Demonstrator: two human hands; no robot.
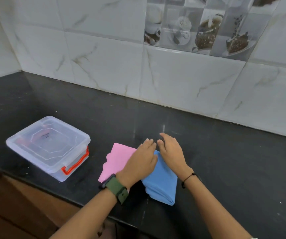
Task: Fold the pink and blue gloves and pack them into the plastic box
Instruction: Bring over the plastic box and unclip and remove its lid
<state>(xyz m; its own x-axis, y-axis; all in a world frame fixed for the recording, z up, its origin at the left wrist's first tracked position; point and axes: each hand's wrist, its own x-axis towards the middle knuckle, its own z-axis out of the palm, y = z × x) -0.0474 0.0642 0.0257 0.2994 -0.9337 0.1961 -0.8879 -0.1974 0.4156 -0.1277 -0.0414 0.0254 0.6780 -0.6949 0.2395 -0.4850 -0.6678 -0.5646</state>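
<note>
Pink glove [116, 159] and blue glove [161, 183] lie under flat, spread fingers [149, 144] of both hands.

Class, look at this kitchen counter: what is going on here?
A person is pressing both hands flat on two gloves on the black counter. The left hand lies over the pink glove and the edge of the blue glove; the right hand rests at the blue one's far end. The plastic box sits to the left, lid on, nothing packed yet.
</note>
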